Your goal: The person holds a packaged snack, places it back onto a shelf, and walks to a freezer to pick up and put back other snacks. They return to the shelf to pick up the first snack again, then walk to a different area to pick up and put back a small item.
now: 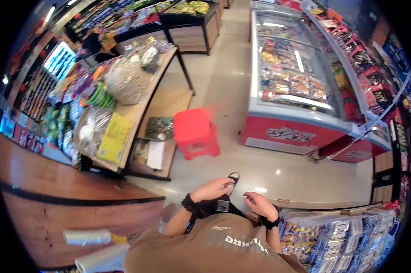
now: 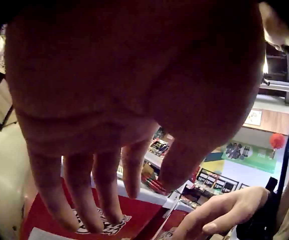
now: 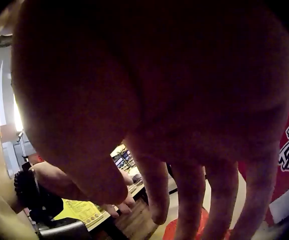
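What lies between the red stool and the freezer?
In the head view, a stretch of floor, bare but for a small dark speck, lies between the stool and the freezer.

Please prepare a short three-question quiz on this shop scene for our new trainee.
1. Multiple choice: in the head view, what stands on the floor between the wooden display table and the glass-topped chest freezer?
A. A shopping trolley
B. A red plastic stool
C. A stepladder

2. True or false: the left hand and the right hand are both empty.

3. Short answer: what colour is the freezer's front panel, the one bearing a logo?

Key:
1. B
2. True; both wrist views show straight fingers holding nothing.
3. Red
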A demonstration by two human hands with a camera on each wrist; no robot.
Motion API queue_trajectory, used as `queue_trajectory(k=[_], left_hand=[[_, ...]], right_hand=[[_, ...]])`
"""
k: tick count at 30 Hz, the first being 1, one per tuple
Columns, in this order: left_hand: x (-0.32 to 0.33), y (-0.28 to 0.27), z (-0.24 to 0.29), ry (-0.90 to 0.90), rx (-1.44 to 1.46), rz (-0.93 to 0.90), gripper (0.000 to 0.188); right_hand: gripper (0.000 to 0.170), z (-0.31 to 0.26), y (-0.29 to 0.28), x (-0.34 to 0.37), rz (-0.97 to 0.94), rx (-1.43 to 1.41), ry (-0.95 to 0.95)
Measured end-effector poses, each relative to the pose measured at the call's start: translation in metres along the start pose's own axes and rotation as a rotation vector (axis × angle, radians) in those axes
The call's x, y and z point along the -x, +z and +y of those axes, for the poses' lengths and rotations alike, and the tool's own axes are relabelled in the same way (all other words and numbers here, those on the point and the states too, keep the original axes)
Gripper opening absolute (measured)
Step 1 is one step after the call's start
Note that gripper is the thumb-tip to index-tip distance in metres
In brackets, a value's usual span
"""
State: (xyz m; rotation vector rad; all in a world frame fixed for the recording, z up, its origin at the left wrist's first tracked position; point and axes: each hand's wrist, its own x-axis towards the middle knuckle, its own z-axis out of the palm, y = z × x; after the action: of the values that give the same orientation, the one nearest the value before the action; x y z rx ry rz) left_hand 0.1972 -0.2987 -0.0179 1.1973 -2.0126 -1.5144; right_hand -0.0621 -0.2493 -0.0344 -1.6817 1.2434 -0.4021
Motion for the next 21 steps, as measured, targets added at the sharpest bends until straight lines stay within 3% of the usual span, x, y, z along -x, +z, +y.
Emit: queue_trajectory(k=[3,7,10,13,16,21], left_hand=[[-0.044,-0.030,0.000,0.056,-0.074,0.062,0.038],[-0.086,-0.060,0.012,0.064,0.050,0.175,0.037],[-0.117,-0.074,-0.007,0.063,0.080,0.088,0.035],[-0.134,-0.082,-0.019,0.054,0.105,0.054,0.034],[-0.160,-0.097,-0.008,0.055,-0.007,-0.014,0.034],[-0.212,-0.117,0.024,0.138,-0.147,-0.109,0.035]], right_hand=[[0.028,0.002,-0.026,-0.037,0.032,0.097,-0.027],[0.027,-0.023,-0.063,-0.089,0.068,0.235,-0.145],[0.030,-0.050,-0.091,-0.130,0.058,0.298,-0.158],[0.026,-0.059,-0.098,-0.152,0.201,0.118,-0.212],[0.026,-0.076,-0.114,-0.159,0.235,-0.092,-0.114],[0.021,-0.046,-0.130,-0.169,0.375,-0.092,-0.074]])
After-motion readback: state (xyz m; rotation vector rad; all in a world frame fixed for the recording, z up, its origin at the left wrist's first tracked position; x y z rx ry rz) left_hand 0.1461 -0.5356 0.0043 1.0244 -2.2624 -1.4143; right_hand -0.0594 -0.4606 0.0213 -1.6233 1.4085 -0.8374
